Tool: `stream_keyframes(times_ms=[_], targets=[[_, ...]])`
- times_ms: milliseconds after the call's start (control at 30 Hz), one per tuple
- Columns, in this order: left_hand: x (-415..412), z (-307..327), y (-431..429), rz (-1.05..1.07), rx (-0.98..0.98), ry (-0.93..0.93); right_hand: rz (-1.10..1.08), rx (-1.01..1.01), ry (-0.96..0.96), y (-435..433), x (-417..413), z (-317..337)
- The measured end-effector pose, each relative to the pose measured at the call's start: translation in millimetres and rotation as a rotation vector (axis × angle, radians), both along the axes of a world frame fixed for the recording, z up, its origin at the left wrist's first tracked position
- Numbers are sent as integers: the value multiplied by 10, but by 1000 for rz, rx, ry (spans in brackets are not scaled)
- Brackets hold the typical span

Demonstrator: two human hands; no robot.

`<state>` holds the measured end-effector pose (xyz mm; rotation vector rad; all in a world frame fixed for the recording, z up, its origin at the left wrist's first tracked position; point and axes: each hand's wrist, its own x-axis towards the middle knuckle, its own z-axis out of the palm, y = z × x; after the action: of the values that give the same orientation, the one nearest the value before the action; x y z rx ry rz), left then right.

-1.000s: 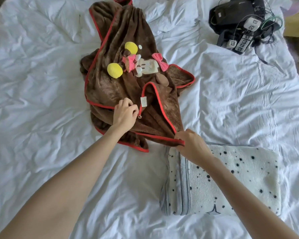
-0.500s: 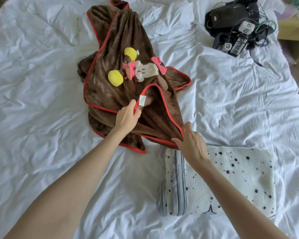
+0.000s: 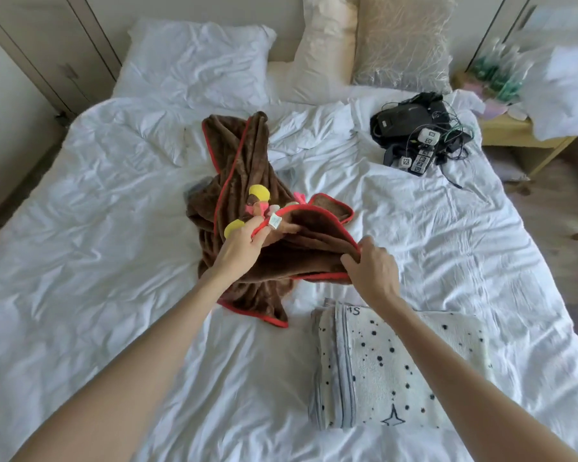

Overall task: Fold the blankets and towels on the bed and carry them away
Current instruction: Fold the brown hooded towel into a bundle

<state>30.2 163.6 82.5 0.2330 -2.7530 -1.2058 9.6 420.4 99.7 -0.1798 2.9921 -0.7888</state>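
A brown fleece blanket (image 3: 244, 161) with red trim and a stitched-on cartoon figure lies crumpled in the middle of the white bed (image 3: 97, 211). My left hand (image 3: 244, 243) pinches its red edge beside a small white label and holds that edge up. My right hand (image 3: 374, 271) grips the same red edge further right, so a flap of the blanket hangs lifted between them. A folded cream blanket (image 3: 397, 371) with dark star dots and grey stripes lies flat on the bed at the near right, under my right forearm.
Pillows (image 3: 197, 61) line the headboard. A black device with tangled cables and tagged white blocks (image 3: 417, 135) lies at the bed's far right. A wooden bedside table (image 3: 521, 128) with clutter stands to the right. A wall with cabinets runs along the left.
Both hands have lifted the blanket's red edge off the bed and raised a flap. The view has tilted up, so the pillows and headboard now show.
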Motion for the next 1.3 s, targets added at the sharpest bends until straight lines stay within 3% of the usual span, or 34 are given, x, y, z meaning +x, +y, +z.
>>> stream_keyframes(times_ms=[267, 467, 767, 867, 1067, 1300], targets=[[23, 2377, -175, 136, -25, 438, 9, -312, 383, -232, -298, 2294], [470, 4112, -205, 281, 5, 737, 69, -562, 609, -219, -10, 3978], [1273, 5703, -97, 309, 61, 1044, 232, -1040, 764, -138, 768, 5616], [1496, 5735, -6, 247, 32, 1020, 315, -1029, 634, -144, 810, 5657], [1665, 4801, 87, 178, -65, 734, 312, -558, 435, -201, 723, 4607], [1849, 3475, 335, 160, 105, 468, 383, -635, 124, -218, 1065, 3478]])
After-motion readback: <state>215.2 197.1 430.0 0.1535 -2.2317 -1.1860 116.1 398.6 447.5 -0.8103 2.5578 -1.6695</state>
